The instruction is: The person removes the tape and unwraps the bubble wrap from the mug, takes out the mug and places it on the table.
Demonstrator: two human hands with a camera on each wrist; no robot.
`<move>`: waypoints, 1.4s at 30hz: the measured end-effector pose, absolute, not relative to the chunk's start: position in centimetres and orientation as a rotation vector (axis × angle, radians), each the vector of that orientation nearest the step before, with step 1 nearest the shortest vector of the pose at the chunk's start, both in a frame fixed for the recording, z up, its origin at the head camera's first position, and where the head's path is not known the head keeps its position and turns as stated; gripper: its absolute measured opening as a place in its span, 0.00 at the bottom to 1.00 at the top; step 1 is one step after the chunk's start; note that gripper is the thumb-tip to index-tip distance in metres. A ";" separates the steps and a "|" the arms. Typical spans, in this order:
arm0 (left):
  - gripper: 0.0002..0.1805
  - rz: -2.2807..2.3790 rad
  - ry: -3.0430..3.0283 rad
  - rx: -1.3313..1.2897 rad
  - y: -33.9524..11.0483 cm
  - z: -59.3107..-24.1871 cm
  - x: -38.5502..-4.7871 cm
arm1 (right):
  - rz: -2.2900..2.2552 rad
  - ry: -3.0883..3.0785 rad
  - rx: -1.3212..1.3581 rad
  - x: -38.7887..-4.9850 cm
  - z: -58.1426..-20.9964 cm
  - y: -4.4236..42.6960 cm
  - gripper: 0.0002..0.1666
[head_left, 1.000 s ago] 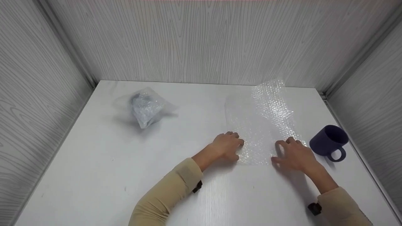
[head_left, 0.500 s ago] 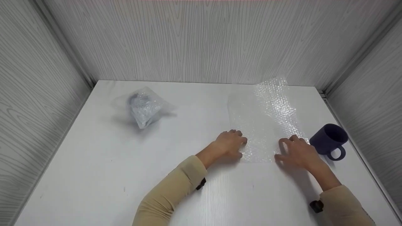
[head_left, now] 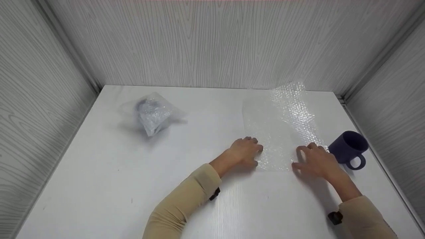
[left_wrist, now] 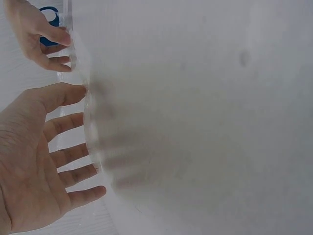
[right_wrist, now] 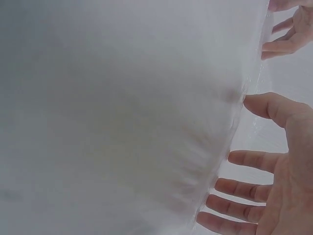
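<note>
A clear sheet of bubble wrap (head_left: 275, 129) lies flat on the right half of the white table, its far end bent up against the back wall. On its near left edge rests my left hand (head_left: 244, 151), fingertips spread and touching the table and sheet. My right hand (head_left: 315, 162) touches the near right edge in the same way. Both wrist views show the fingers of the left hand (left_wrist: 36, 152) and right hand (right_wrist: 286, 161) spread and fairly straight, tips on the surface. A dark blue mug (head_left: 343, 149) lies on its side just right of my right hand.
Toward the back left sits a bundle (head_left: 154, 114) in bubble wrap, with something bluish inside that I cannot make out. Wood-grain panels enclose the white table (head_left: 99, 186) at the back, left and right.
Both hands and the bubble wrap have shifted slightly to the right, bringing my right hand closer to the mug. The mug and the wrapped bundle stay in place.
</note>
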State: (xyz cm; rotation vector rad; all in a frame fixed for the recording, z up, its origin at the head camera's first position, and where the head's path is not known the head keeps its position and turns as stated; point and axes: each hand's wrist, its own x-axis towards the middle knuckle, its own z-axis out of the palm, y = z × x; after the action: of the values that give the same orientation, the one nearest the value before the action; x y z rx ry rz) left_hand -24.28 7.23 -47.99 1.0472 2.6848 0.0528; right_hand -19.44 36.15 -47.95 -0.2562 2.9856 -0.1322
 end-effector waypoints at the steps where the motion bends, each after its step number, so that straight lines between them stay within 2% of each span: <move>1: 0.28 0.054 2.685 1.049 7.2 -48.0 -24.3 | -0.131 2.986 -0.257 -19.4 -47.9 36.2 0.44; 11: 0.25 0.056 2.672 1.065 7.4 -47.8 -24.5 | -0.103 3.012 -0.286 -19.3 -48.0 36.5 0.42; 31: 0.30 0.200 2.692 1.097 6.9 -47.9 -24.4 | -0.075 3.067 -0.315 -19.4 -47.4 35.8 0.41; 42: 0.33 0.387 2.754 1.051 2.5 -47.0 -24.7 | -0.095 3.058 -0.294 -19.2 -47.7 35.8 0.40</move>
State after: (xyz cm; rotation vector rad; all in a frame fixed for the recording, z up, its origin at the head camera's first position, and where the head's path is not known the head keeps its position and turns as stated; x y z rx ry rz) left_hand -24.65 2.51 -46.99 1.0514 2.7538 0.3865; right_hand -19.17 35.82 -47.74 -0.2936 3.0577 -0.0947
